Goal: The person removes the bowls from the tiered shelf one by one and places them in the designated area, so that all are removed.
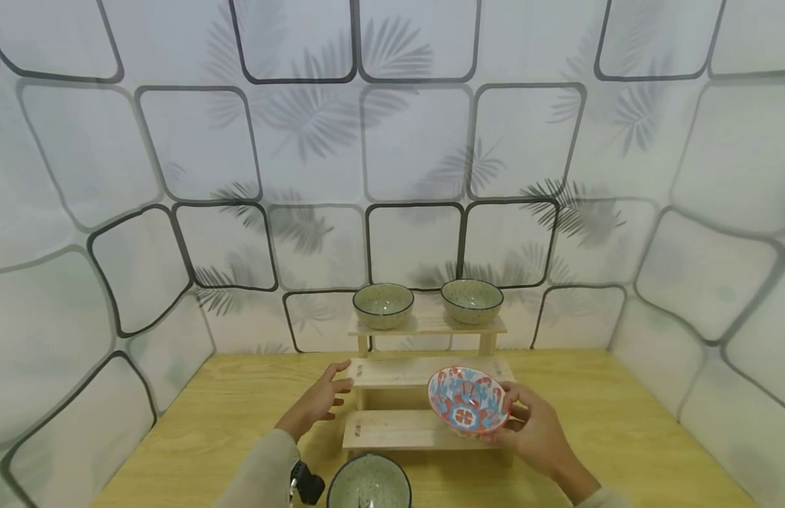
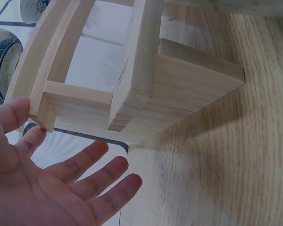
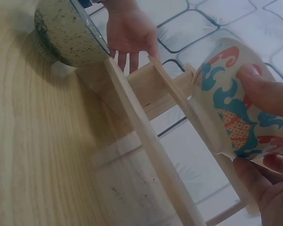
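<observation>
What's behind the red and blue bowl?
A wooden middle shelf and bottom shelf peek out around it. The bowl covers part of each; that's hidden.

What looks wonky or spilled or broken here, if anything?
Nothing looks spilled or broken. Only the red-and-blue bowl tilts, and that's because the right hand is holding it. One green bowl sits in front of the wooden stand, apart from the two green bowls on its top shelf.

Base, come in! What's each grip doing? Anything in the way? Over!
Right grip holding patterned bowl, tilted. Left grip spread at rack's left side. Green bowl in front of rack, could get bumped.
</observation>
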{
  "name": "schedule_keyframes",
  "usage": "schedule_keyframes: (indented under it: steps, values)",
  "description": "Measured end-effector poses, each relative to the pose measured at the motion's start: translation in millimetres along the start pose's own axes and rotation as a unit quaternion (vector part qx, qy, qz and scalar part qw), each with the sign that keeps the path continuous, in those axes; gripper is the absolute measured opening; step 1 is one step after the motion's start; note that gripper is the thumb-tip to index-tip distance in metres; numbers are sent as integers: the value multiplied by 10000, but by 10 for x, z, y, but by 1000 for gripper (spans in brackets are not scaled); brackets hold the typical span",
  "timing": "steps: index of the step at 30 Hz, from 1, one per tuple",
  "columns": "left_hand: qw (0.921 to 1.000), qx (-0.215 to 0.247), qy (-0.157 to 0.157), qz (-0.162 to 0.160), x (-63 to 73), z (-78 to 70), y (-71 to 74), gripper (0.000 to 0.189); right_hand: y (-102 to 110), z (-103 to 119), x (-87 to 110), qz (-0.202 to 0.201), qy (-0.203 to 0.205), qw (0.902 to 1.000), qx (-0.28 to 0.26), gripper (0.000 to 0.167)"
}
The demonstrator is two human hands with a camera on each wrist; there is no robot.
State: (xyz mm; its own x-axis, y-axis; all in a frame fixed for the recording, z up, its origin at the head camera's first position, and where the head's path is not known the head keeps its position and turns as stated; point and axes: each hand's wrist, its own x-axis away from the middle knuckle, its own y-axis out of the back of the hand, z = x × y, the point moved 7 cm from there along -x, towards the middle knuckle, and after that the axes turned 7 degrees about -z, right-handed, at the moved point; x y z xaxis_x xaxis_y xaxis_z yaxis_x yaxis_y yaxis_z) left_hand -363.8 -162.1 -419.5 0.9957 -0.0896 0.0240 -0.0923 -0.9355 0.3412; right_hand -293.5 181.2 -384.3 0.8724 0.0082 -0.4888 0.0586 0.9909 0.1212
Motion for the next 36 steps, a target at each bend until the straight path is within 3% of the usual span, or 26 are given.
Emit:
schedule_keyframes:
  steps: [7,17,26,33,36]
  values:
    - [10000,-18,-29,-2,-40,7,4,57,-45,-37,123,422,11,9990,-154,48]
    - [10000,-21,-41,-49,-12,-40,3,57,-83,-114,263,859,-523,9945,-301,52]
    - [10000,-44,-34,75,-31,26,-23,58,-125,-141,334,1239,-12,9913,-446,50]
    - [9999,-129,-15,52,-31,29,-1,58,-201,-224,389,1598,-279,9858,-427,45]
    - [9999,-143,-12,50,-26,15,-6,58,-210,-239,401,1741,-60,9832,-544,42]
